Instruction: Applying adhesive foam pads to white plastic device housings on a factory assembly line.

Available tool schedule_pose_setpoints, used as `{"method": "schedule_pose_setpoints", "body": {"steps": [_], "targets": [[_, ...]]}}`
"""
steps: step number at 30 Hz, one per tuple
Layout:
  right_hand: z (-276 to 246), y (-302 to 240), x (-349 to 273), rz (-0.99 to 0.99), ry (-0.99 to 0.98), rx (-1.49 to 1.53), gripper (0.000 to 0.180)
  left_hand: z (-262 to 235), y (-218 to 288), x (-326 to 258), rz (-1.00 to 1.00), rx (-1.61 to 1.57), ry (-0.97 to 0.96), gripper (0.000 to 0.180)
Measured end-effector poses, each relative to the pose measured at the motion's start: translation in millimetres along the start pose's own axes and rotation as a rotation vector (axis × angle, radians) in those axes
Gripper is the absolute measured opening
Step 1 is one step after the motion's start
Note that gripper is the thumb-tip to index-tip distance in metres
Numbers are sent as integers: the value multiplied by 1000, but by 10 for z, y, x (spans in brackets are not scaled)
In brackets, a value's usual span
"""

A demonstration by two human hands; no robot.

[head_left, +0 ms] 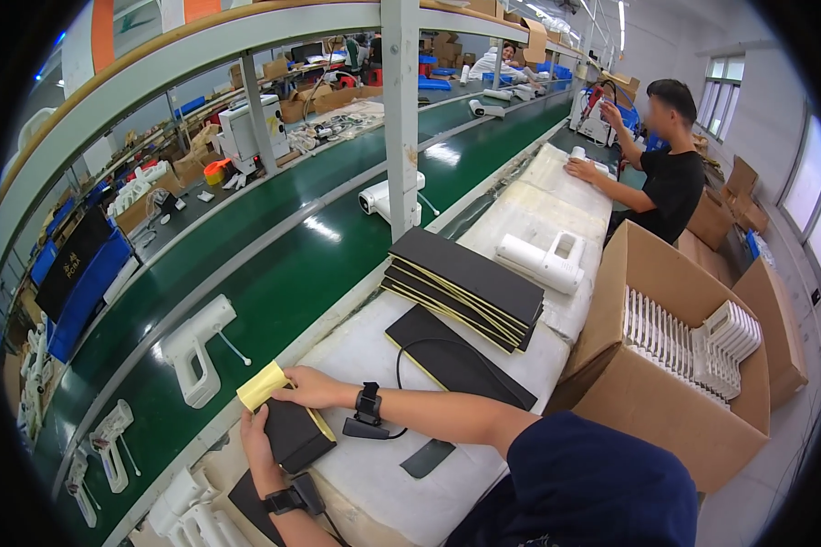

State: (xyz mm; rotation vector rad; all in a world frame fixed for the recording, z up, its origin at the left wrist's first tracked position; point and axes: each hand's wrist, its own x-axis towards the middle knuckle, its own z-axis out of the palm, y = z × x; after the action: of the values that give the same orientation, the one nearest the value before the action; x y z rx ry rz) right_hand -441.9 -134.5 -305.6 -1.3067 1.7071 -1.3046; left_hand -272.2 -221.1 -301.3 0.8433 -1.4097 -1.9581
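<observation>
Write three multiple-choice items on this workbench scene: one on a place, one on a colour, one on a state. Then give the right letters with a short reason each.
1. Where does the stack of black foam sheets lie?
A. on the white padded bench
B. on the green conveyor belt
C. inside the cardboard box

2. What colour is the backing at the right hand?
A. red
B. yellow
C. blue

3. What state is the black foam piece in?
A. lying untouched on the belt
B. packed in the box
C. held by the left hand, backing partly peeled

Answers:
1. A, the stack rests on the white padding beside the belt.
2. B, the lifted flap at the fingers is yellow.
3. C, the left hand grips the piece while the yellow layer curls off its corner.
</observation>
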Motion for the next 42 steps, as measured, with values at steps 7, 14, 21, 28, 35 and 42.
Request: {"method": "schedule_pose_setpoints", "body": {"steps": [7,14,21,28,35,42], "targets": [[25,27,4,18,14,9,46,88,81,-78,-11,-20,10,39],[-8,-71,-28,29,3,-2,46,56,59,-65,-13,-42,9,38],[6,-42,-26,-1,20,9,46,84,87,-83,-32,-66,5,37],[-3,-61,-5,64,-24,13,45,97,108,-93,-1,-31,20,32],[7,-43,-35,18,-11,41,45,70,52,-93,-6,-85,0,40],[-89,-58,-67,11,-18,44,43,258,151,-203,-45,-105,-60,57]]}}
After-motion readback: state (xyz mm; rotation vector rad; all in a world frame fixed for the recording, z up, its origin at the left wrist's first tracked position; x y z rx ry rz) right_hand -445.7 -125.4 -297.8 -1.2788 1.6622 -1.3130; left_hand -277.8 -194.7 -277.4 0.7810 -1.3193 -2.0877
